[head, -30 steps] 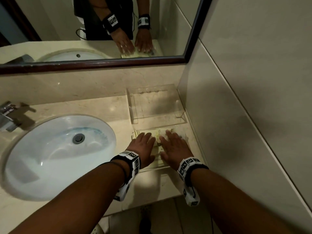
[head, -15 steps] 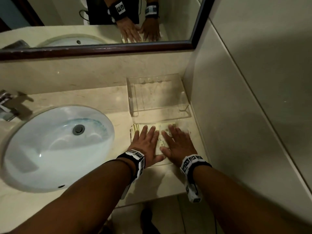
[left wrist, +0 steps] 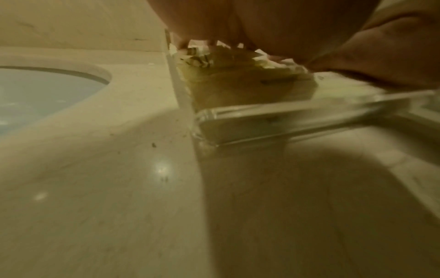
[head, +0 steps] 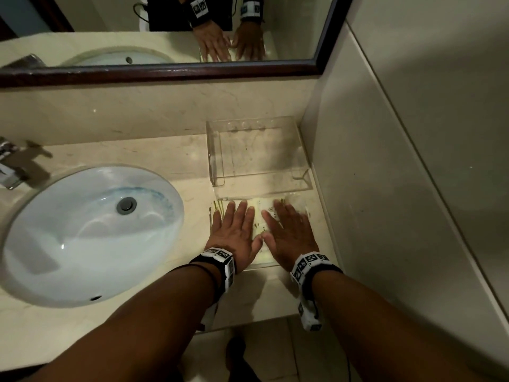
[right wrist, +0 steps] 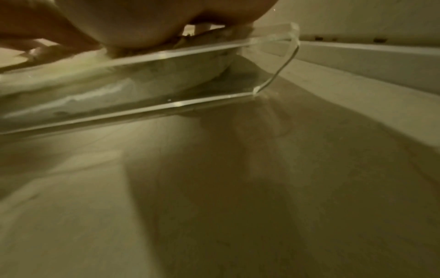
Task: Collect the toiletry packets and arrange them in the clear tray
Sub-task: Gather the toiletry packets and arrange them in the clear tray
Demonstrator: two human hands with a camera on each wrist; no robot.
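Head cam first: both hands are lying flat, side by side, on a pile of pale toiletry packets (head: 259, 216) sitting in a low clear tray (head: 257, 267) near the front edge of the beige counter (head: 154, 153). The left hand (head: 234, 235) is spreading its fingers straight out over the left half, the right hand (head: 289, 235) is doing the same over the right half, thumbs almost touching in the middle, so neither one is gripping anything, just pressing down. A second clear tray (head: 214, 153) is sitting just behind, against the backsplash and close to the side wall. The sink (head: 55, 244) is off to the left, the faucet (head: 16, 166) is poking in at the far left edge, and the mirror (head: 165, 74) is showing both hands from the other side. Left wrist cam: pretty blurry, but the palm (left wrist: 285, 28) is resting on crinkled yellowish packets (left wrist: 238, 82) stacked above the tray's clear wall (left wrist: 262, 127), with the sink rim (left wrist: 71, 71) to the left. Right wrist cam: the heel of the hand (right wrist: 147, 24) is sitting on packets (right wrist: 95, 82) seen through the tray's front wall (right wrist: 166, 105); fingers are mostly hidden here.
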